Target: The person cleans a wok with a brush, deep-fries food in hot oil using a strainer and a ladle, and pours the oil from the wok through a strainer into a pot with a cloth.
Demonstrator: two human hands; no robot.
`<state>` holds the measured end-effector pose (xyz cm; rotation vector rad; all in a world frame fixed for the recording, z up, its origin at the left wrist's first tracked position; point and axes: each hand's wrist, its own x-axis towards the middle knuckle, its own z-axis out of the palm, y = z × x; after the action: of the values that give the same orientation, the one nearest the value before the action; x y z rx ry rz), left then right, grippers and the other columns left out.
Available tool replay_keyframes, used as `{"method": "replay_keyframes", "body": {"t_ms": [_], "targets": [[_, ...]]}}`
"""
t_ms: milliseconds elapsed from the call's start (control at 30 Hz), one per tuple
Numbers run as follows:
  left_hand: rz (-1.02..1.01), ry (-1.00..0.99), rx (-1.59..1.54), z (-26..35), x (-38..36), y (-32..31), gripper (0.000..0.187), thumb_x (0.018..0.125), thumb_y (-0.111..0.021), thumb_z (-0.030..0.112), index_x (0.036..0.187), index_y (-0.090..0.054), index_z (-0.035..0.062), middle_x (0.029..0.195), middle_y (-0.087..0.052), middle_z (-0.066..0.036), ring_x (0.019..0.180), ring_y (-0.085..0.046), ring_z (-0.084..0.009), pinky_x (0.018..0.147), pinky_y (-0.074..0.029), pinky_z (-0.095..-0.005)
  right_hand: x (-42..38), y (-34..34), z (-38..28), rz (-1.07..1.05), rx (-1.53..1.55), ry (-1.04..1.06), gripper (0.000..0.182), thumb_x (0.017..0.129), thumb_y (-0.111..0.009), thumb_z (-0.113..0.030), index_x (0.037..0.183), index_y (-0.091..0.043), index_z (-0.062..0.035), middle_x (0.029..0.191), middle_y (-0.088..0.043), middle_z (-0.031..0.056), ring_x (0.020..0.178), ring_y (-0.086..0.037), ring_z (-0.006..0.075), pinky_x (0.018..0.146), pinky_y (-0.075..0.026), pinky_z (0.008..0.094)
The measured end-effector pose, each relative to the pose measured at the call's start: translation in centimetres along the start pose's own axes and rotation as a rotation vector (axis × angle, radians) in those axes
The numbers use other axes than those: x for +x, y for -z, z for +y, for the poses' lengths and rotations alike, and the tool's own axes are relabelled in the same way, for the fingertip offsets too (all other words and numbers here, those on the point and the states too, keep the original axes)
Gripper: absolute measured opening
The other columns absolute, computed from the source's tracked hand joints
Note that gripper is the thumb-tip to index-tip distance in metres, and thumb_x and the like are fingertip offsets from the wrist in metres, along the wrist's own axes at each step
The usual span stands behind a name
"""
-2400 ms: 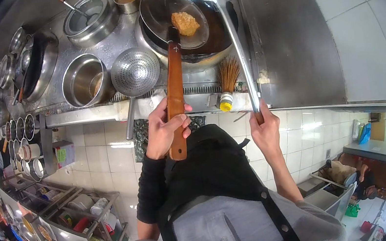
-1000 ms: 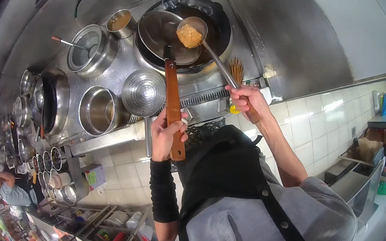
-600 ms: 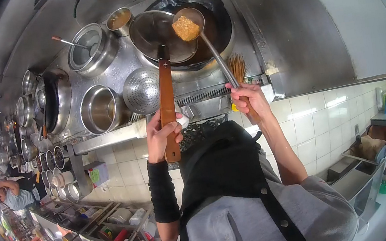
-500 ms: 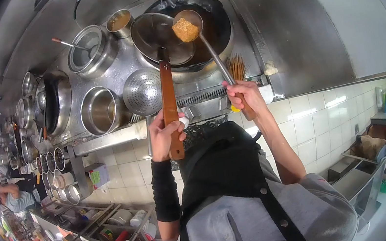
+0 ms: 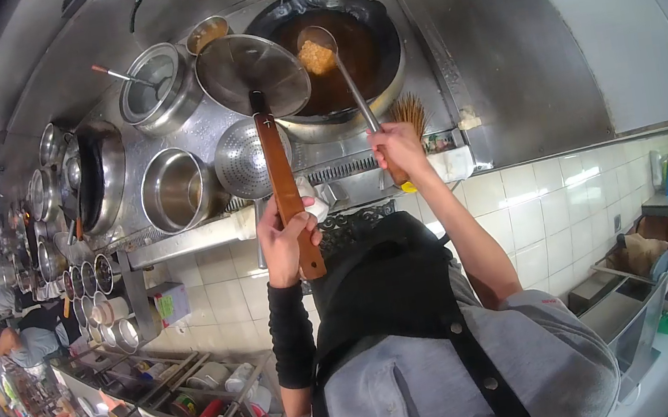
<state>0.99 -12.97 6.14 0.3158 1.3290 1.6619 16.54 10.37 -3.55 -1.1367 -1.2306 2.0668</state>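
Note:
My left hand (image 5: 287, 241) grips the wooden handle of a round strainer (image 5: 253, 68), whose empty mesh bowl is held over the left rim of the wok (image 5: 372, 84). My right hand (image 5: 397, 151) holds the long handle of a steel ladle (image 5: 317, 47). The ladle's bowl carries a lump of golden fried food (image 5: 316, 57) just above the dark oil in the wok.
A perforated colander (image 5: 252, 157), a deep steel pot (image 5: 174, 190), a lidded pot (image 5: 154, 83) and a sauce cup (image 5: 208, 32) sit left of the wok. A bamboo brush (image 5: 406, 115) stands by the rim. Another person (image 5: 20, 346) works at far left beside seasoning bowls (image 5: 88, 281).
The fried lump went from the strainer into the ladle. The strainer has swung left off the wok's middle, and the ladle has reached further over the oil.

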Motion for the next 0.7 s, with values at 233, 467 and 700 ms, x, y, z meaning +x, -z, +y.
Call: {"method": "replay_keyframes", "body": {"t_ms": [233,467,700], "targets": [[0.020,-0.043,-0.068,0.8,-4.2,2.2,0.038,0.090,-0.054,-0.008,0.128,-0.053,-0.0038,0.113,-0.061,-0.015,0.072,-0.052,-0.0141,0.051,-0.046,-0.0271,-2.2,-0.5,-1.1,0.319,-0.703,0.194,0.015,0.087,-0.061,-0.005,0.093,-0.060,0.0084,0.067,-0.066,0.0180,0.052,-0.067,0.0286,0.047,-0.053,0.0416],[0.022,-0.137,-0.167,1.1,-8.0,5.7,0.043,0.092,-0.059,-0.003,0.134,-0.048,-0.0050,0.114,-0.058,-0.016,0.070,-0.051,-0.0114,0.049,-0.047,-0.0235,-5.4,1.0,-2.5,0.267,-0.449,0.096,0.011,0.088,-0.062,-0.002,0.081,-0.058,0.0064,0.066,-0.060,0.0129,0.048,-0.061,0.0217,0.041,-0.049,0.0360],[0.088,-0.287,-0.247,0.0,-10.3,10.1,0.051,0.092,-0.061,0.001,0.138,-0.042,-0.0109,0.118,-0.050,-0.017,0.070,-0.049,-0.0080,0.047,-0.046,-0.0183,-6.9,2.9,-3.6,0.019,0.660,-0.230,0.016,0.091,-0.061,0.001,0.105,-0.057,0.0075,0.075,-0.055,0.0065,0.054,-0.047,0.0092,0.044,-0.036,0.0227]]}}
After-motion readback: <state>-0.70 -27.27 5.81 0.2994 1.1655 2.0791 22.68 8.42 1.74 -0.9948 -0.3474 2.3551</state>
